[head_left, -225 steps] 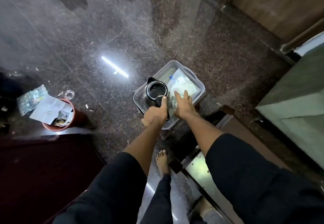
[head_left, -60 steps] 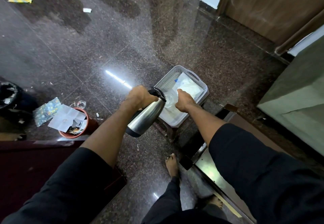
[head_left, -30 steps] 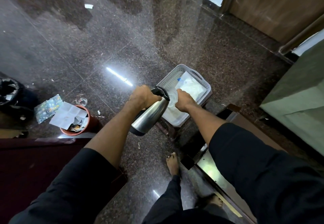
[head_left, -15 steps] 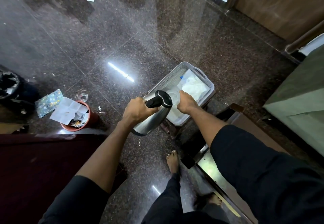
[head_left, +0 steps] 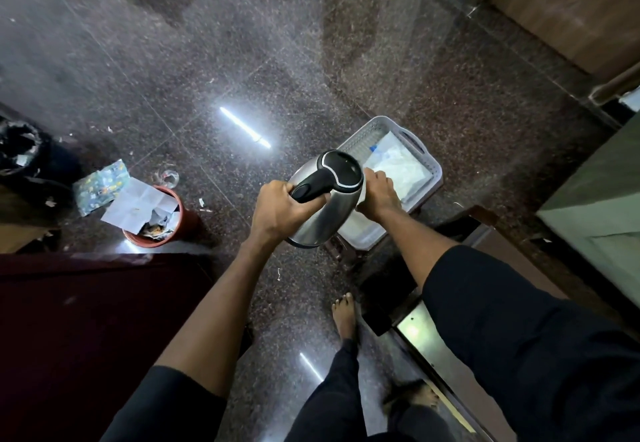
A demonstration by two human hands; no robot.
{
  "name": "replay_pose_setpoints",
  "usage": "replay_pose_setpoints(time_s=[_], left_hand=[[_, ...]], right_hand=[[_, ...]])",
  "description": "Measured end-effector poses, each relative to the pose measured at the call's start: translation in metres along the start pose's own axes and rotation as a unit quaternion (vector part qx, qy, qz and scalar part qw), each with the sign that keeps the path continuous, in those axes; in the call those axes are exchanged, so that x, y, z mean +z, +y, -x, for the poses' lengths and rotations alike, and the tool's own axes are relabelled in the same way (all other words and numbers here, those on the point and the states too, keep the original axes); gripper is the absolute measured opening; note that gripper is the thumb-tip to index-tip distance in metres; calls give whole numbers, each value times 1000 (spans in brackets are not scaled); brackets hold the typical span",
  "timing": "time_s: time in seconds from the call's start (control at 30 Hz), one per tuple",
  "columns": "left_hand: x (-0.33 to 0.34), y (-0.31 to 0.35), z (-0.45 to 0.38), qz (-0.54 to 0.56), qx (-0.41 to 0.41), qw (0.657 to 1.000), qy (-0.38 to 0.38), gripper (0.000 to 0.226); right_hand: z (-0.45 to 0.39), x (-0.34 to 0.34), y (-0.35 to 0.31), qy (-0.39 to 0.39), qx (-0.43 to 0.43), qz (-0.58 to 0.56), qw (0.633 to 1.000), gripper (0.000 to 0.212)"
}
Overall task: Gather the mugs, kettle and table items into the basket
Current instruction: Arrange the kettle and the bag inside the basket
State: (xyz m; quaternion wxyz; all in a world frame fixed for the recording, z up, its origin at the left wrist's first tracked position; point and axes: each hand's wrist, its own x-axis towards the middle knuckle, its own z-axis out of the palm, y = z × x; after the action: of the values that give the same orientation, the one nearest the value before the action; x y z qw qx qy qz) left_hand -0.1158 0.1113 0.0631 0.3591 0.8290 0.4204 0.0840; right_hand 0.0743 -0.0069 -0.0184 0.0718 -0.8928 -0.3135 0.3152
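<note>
My left hand (head_left: 282, 208) wraps the black handle of the brushed-steel kettle (head_left: 323, 199), held over the near corner of the pale slatted plastic basket (head_left: 420, 151). Its long axis tilts, lid up toward me. My right hand (head_left: 377, 194), fingers curled inside the basket, seems to make room; what it holds, I cannot tell.

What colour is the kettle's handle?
Black, on the shiny steel kettle that the left hand holds, in the head view.
</note>
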Motion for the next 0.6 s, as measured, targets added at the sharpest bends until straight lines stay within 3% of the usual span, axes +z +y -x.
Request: replay_pose_setpoints(time_s=[0.3,0.4,0.6], left_hand=[[25,-4,-23,81,-7,992,92,76],[32,-2,-30,92,-1,990,110,73],[48,5,-28,79,-2,989,127,73]], right_hand=[[-37,36,-5,-49,-83,116,989,81],[-48,46,-6,-60,-76,93,991,78],[-46,44,7,3,-70,41,997,65]])
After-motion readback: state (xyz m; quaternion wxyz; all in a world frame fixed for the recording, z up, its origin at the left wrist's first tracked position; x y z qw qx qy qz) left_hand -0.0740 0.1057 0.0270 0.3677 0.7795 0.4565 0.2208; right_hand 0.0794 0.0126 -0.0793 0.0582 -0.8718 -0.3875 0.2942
